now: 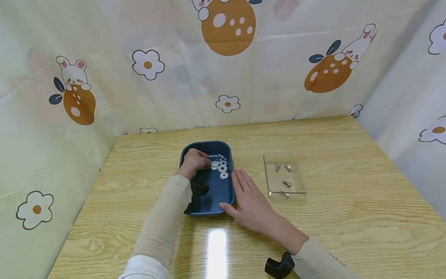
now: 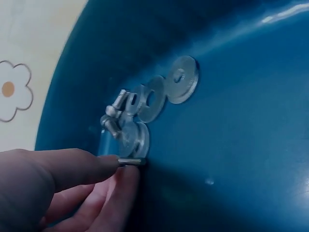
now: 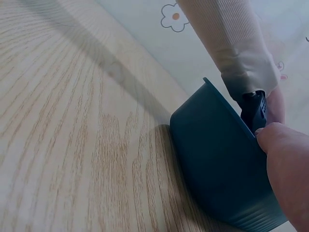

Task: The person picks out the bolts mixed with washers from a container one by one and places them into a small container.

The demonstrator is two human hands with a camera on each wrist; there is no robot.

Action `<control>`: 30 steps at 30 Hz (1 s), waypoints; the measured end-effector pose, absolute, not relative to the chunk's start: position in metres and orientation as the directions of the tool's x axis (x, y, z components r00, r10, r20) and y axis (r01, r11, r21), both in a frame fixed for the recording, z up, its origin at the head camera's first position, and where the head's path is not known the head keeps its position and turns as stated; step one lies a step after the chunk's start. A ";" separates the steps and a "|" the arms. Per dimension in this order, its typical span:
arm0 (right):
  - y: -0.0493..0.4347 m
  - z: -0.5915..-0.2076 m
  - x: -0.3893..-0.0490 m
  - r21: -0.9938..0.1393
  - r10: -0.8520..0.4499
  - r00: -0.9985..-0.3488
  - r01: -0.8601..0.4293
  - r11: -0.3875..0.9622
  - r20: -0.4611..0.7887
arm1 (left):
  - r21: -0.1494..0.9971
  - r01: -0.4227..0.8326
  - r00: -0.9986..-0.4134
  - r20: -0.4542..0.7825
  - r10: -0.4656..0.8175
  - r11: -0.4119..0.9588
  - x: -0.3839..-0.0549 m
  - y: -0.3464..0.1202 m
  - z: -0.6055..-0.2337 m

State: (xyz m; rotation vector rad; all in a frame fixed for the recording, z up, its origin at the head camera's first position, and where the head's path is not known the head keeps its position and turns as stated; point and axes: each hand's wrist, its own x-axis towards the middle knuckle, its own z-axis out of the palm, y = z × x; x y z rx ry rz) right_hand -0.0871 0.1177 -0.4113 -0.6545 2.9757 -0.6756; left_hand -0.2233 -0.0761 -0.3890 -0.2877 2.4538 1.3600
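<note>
One bin (image 1: 219,192), one clear tray (image 1: 296,177), two hands (image 1: 252,207), four-plus washers (image 2: 187,85), five-plus screws (image 1: 287,183)

A screened tabletop workspace, within a building of undeterminable kind, is indicated by the wood-grain table (image 1: 348,201) bordered by cartoon-printed cloth (image 1: 278,69), together with the loose screws (image 1: 287,183), washers (image 2: 186,88) and dark-blue tray (image 1: 216,190).

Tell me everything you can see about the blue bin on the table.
The blue bin is an open-topped, roughly rectangular tub with rounded corners and smooth, slightly glossy walls that look like plastic. It sits upright on the wooden table. Washers and screws lie inside, toward its far end. The left hand reaches in, pinching a small metal piece; the right hand touches its right side and near corner.
</note>
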 end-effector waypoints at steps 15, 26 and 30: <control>0.119 -0.409 -0.087 -0.427 -0.410 -0.910 -0.393 0.814 0.056 | 0.781 -0.311 -0.944 -0.322 -0.077 0.542 -0.225 -0.067 -0.401; 0.119 -0.409 -0.087 -0.419 -0.416 -0.907 -0.400 0.815 0.057 | 0.768 -0.335 -0.940 -0.308 -0.145 0.546 -0.225 -0.065 -0.403; 0.118 -0.408 -0.087 -0.425 -0.409 -0.911 -0.388 0.818 0.044 | 0.772 -0.331 -0.943 -0.299 -0.149 0.543 -0.223 -0.065 -0.402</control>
